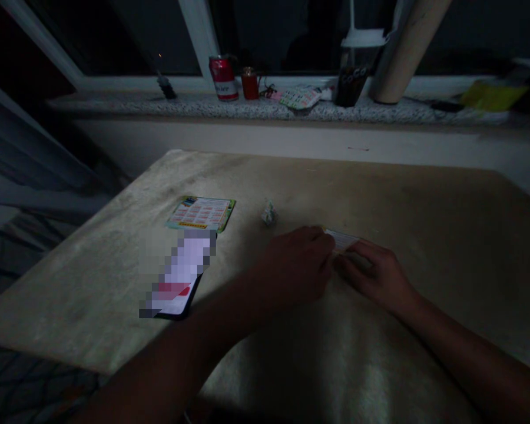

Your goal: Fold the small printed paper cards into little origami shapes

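Between my hands, just above or on the table, is a small printed card or paper (pixel 341 239) with a pale face. My left hand (pixel 298 262) reaches across to its left end, fingers curled over it and hiding much of that side. At the right end, my right hand (pixel 377 271) pinches the edge between thumb and fingers. A crumpled scrap of paper (pixel 269 213) lies on the table beyond my left hand. Left of that scrap is a flat calendar card (pixel 202 213) with a green and yellow border. A lit phone (pixel 181 274) lies in front of the calendar card.
The pale table (pixel 92 282) reaches toward a speckled stone windowsill (pixel 181 109). Along the sill stand a red can (pixel 224 79), a small red container (pixel 249 83), a crumpled wrapper (pixel 301 98), a dark lidded drink cup (pixel 352 73) and a cardboard tube (pixel 408 53). The room is dim.
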`<action>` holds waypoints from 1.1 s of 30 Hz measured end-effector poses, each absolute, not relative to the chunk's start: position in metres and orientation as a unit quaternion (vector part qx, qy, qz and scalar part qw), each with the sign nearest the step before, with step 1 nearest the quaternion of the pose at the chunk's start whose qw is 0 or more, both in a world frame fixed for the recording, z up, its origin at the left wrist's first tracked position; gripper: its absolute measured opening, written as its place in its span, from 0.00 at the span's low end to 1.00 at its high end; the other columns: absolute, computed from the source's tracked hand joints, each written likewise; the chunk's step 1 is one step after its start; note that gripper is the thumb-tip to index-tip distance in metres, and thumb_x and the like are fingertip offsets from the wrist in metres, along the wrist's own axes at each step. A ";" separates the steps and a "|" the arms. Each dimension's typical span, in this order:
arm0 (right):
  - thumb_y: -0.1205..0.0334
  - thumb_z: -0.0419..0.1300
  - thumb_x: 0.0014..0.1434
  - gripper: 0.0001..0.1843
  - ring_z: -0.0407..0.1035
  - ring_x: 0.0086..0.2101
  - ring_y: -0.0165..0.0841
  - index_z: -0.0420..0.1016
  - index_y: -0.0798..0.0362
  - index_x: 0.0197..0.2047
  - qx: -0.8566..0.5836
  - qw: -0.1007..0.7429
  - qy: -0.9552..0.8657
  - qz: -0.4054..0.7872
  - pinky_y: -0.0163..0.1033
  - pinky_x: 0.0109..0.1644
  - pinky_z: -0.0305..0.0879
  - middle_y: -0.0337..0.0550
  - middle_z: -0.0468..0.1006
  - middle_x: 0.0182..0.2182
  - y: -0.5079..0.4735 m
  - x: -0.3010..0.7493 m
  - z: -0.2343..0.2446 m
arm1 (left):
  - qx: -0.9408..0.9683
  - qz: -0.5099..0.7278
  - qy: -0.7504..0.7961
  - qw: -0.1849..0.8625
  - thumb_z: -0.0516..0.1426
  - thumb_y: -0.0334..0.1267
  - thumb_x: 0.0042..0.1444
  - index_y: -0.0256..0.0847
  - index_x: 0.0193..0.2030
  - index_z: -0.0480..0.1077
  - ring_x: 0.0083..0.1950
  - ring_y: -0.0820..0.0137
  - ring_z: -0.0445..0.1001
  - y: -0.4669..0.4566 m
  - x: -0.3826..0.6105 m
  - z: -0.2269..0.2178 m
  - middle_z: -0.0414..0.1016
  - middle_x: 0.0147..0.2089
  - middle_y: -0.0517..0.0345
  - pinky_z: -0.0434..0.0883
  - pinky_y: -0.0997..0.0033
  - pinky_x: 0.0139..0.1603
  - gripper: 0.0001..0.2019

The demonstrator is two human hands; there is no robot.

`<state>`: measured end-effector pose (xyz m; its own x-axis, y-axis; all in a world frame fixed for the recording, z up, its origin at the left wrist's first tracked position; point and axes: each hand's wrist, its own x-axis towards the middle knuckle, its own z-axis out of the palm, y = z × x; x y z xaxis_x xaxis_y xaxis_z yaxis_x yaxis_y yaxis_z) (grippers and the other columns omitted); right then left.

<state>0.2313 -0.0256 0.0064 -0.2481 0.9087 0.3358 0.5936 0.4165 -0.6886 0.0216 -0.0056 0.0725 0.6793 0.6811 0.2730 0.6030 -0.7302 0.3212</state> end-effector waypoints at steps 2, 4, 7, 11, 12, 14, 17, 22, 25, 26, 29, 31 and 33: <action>0.61 0.60 0.62 0.07 0.76 0.37 0.37 0.78 0.50 0.44 -0.512 0.379 -0.729 0.250 0.41 0.41 0.71 0.44 0.80 0.38 -0.029 0.236 0.006 | 0.910 0.196 0.341 0.134 0.54 0.34 0.61 0.39 0.36 0.68 0.42 0.64 0.76 -0.007 0.027 0.064 0.76 0.42 0.52 0.73 0.65 0.42 0.04; 0.61 0.61 0.61 0.05 0.76 0.37 0.38 0.77 0.50 0.40 -0.528 0.395 -0.693 0.292 0.42 0.42 0.72 0.43 0.80 0.35 -0.032 0.238 0.004 | 0.903 0.208 0.337 0.163 0.53 0.35 0.62 0.39 0.38 0.67 0.42 0.64 0.76 -0.009 0.030 0.055 0.76 0.42 0.51 0.73 0.65 0.42 0.04; 0.58 0.60 0.63 0.08 0.75 0.31 0.35 0.75 0.51 0.35 -0.534 0.401 -0.659 0.346 0.39 0.36 0.72 0.41 0.78 0.29 -0.035 0.239 0.000 | 0.891 0.244 0.327 0.201 0.51 0.35 0.64 0.39 0.38 0.65 0.45 0.64 0.76 -0.011 0.033 0.044 0.77 0.45 0.50 0.73 0.64 0.46 0.04; 0.53 0.62 0.63 0.10 0.74 0.29 0.32 0.76 0.51 0.36 -0.517 0.422 -0.584 0.462 0.35 0.32 0.70 0.40 0.80 0.29 -0.035 0.235 0.001 | 0.869 0.295 0.312 0.244 0.53 0.36 0.64 0.40 0.38 0.63 0.49 0.64 0.77 -0.015 0.033 0.032 0.77 0.48 0.49 0.73 0.63 0.50 0.04; 0.52 0.63 0.62 0.11 0.75 0.31 0.33 0.77 0.51 0.39 -0.508 0.430 -0.568 0.485 0.35 0.34 0.71 0.41 0.81 0.32 -0.035 0.234 0.002 | 0.865 0.307 0.306 0.254 0.53 0.37 0.64 0.41 0.38 0.62 0.49 0.64 0.77 -0.016 0.033 0.030 0.77 0.49 0.48 0.73 0.63 0.51 0.04; 0.50 0.64 0.61 0.15 0.78 0.36 0.36 0.77 0.50 0.47 -0.477 0.445 -0.541 0.531 0.38 0.40 0.74 0.45 0.83 0.39 -0.035 0.232 0.004 | 0.852 0.332 0.299 0.275 0.53 0.38 0.65 0.41 0.37 0.62 0.49 0.64 0.77 -0.018 0.033 0.027 0.77 0.49 0.48 0.73 0.63 0.50 0.06; 0.51 0.65 0.61 0.23 0.78 0.44 0.40 0.72 0.47 0.57 -0.416 0.467 -0.489 0.608 0.44 0.47 0.75 0.48 0.82 0.49 -0.035 0.230 0.002 | 0.821 0.368 0.300 0.319 0.55 0.40 0.65 0.41 0.37 0.62 0.47 0.67 0.77 -0.020 0.034 0.025 0.77 0.49 0.50 0.72 0.65 0.48 0.07; 0.54 0.66 0.60 0.24 0.77 0.50 0.42 0.71 0.43 0.59 -0.374 0.482 -0.443 0.657 0.48 0.54 0.73 0.48 0.79 0.54 -0.035 0.231 -0.006 | 0.781 0.385 0.308 0.384 0.55 0.42 0.65 0.41 0.37 0.64 0.46 0.67 0.77 -0.019 0.032 0.024 0.78 0.48 0.50 0.72 0.66 0.48 0.08; 0.56 0.66 0.60 0.27 0.77 0.50 0.42 0.69 0.43 0.61 -0.375 0.481 -0.427 0.668 0.49 0.53 0.74 0.50 0.78 0.56 -0.034 0.231 -0.008 | 0.759 0.393 0.314 0.414 0.55 0.41 0.65 0.41 0.37 0.64 0.47 0.66 0.77 -0.017 0.031 0.022 0.77 0.49 0.48 0.72 0.65 0.47 0.08; 0.56 0.66 0.60 0.27 0.77 0.50 0.42 0.69 0.44 0.61 -0.372 0.479 -0.427 0.671 0.48 0.53 0.74 0.50 0.78 0.56 -0.034 0.231 -0.008 | 0.750 0.394 0.310 0.431 0.55 0.41 0.65 0.41 0.36 0.63 0.47 0.66 0.77 -0.017 0.031 0.021 0.77 0.49 0.48 0.72 0.65 0.47 0.08; 0.56 0.66 0.60 0.23 0.77 0.50 0.42 0.72 0.45 0.57 -0.364 0.481 -0.437 0.667 0.48 0.53 0.74 0.49 0.79 0.54 -0.035 0.231 -0.007 | 0.716 0.398 0.296 0.491 0.55 0.42 0.66 0.41 0.35 0.61 0.47 0.67 0.75 -0.019 0.032 0.018 0.76 0.49 0.48 0.71 0.67 0.45 0.10; 0.55 0.66 0.60 0.21 0.77 0.50 0.42 0.72 0.46 0.56 -0.367 0.481 -0.448 0.658 0.48 0.53 0.74 0.49 0.80 0.53 -0.035 0.230 -0.006 | 0.689 0.402 0.288 0.529 0.55 0.44 0.66 0.41 0.35 0.59 0.44 0.69 0.74 -0.020 0.033 0.016 0.75 0.47 0.50 0.71 0.70 0.41 0.12; 0.54 0.65 0.60 0.23 0.76 0.51 0.43 0.71 0.46 0.57 -0.374 0.476 -0.456 0.652 0.49 0.55 0.73 0.50 0.79 0.54 -0.035 0.230 -0.005 | 0.666 0.409 0.283 0.556 0.55 0.46 0.65 0.41 0.34 0.59 0.41 0.70 0.73 -0.020 0.034 0.013 0.74 0.44 0.51 0.70 0.71 0.39 0.14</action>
